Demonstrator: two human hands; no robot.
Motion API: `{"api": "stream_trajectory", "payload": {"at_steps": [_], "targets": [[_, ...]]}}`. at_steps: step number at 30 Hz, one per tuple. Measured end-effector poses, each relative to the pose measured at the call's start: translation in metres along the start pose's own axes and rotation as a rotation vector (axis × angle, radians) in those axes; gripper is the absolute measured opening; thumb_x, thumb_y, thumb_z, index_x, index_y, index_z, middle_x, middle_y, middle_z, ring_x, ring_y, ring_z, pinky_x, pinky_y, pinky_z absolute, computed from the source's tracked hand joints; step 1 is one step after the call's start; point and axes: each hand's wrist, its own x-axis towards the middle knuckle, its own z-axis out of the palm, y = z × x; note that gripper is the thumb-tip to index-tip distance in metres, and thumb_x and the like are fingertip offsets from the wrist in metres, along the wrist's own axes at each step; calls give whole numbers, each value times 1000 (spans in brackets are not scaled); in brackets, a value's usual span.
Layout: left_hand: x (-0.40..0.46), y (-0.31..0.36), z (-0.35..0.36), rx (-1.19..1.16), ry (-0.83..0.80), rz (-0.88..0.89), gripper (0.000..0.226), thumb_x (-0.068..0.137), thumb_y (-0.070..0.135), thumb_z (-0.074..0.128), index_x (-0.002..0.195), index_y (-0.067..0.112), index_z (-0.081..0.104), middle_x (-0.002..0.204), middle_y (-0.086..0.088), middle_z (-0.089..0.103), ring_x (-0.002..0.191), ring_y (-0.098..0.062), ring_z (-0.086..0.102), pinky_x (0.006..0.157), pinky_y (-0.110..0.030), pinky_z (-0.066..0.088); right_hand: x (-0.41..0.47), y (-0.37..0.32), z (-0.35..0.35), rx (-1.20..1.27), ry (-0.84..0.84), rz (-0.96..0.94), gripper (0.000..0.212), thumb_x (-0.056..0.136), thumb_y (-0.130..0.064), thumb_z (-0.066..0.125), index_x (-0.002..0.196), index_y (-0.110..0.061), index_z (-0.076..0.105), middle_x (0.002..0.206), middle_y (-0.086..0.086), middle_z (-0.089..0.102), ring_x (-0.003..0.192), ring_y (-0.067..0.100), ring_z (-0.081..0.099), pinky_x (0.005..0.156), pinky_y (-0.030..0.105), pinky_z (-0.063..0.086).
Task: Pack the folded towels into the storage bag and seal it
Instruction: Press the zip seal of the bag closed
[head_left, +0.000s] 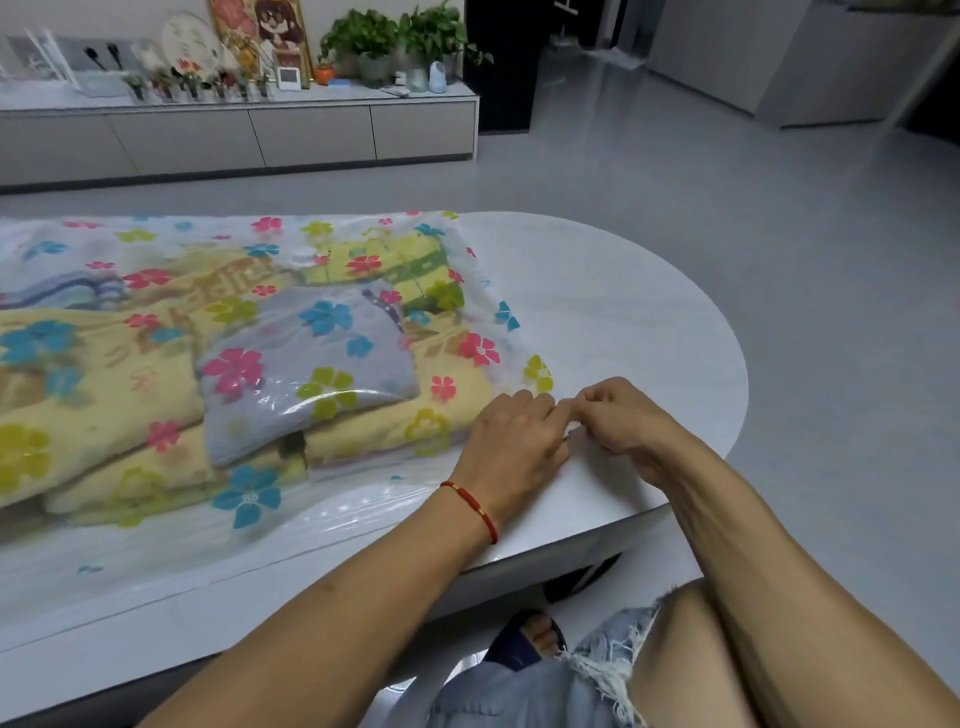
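On the white oval surface (623, 291) lies our clear flower-printed plastic storage bag (270, 332), yellow and grey folded towels (306, 358) inside. Our left hand (511, 431) and right hand (618, 415) pinch together at its near right corner; the seal strip runs leftward along the near edge, so we'd slide left.

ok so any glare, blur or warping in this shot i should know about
Head view: wide-angle warping bends the white table edge and the cabinet line; soft glare streaks on the storage bag film near the front edge wash out its print; the left hand and right hand at the bag's corner are slightly soft, so the fingers' grip is hard to read.
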Motion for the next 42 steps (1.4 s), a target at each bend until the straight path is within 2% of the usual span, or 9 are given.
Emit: {"api": "stream_trajectory", "payload": {"at_steps": [5,10,13,18,27,35,39,40,42], "targets": [[-16,-10,-9,67,-17,52,21,72,8,77,63,5,58,61,-12,55,62,-30,56,52,-35,41,2,3,0,-16,8,-32,45,94,-25,64,61,-22,34,63,3,24,58,20,20,57,33,15],[-21,-8,-15,128,-17,-36,17,70,6,76,65,7,60,63,-10,56,62,-30,54,52,-36,42,-7,-7,3,39,87,22,28,88,-31,63,73,-9,51,70,13,45,58,26,38,52,29,26],[-22,-1,-11,183,-16,-54,9,75,11,77,76,9,68,70,-8,61,66,-28,56,56,-35,41,-12,-10,10,12,62,49,38,83,-46,68,69,-11,68,55,-2,63,42,16,49,47,24,35],[-25,-3,-14,133,26,-26,12,77,10,76,71,6,66,70,-9,58,66,-29,56,56,-35,38,-14,-6,9,-20,99,20,35,84,-31,72,56,-12,61,50,1,51,49,20,41,48,26,31],[-80,-49,-49,147,56,24,6,84,3,72,81,0,67,76,-15,59,66,-31,54,56,-41,44,-21,-11,2,18,121,87,23,89,-28,71,77,-9,65,62,7,49,52,18,37,49,29,29],[-125,-81,-82,195,34,6,6,88,6,69,87,1,70,76,-14,59,67,-31,55,58,-42,46,-26,-11,5,3,244,136,37,91,-34,73,85,3,74,66,10,55,62,24,45,58,34,37],[-143,-87,-93,203,56,-51,5,90,6,68,91,1,70,78,-14,59,68,-31,54,57,-41,43,-40,-18,16,-311,413,70,31,89,-36,67,76,-8,66,77,15,59,70,31,51,64,35,38],[-143,-85,-93,193,63,-62,5,90,5,69,91,0,70,78,-14,59,69,-31,54,57,-42,44,-46,-20,23,-502,537,3,28,91,-36,65,85,-8,66,88,17,62,79,36,56,66,36,40],[-143,-83,-93,186,66,-76,7,90,7,69,90,0,70,79,-14,59,70,-31,54,58,-42,45,-64,-27,50,-781,779,-362,35,95,-33,63,118,-7,66,118,20,62,103,41,57,77,44,43]]}}
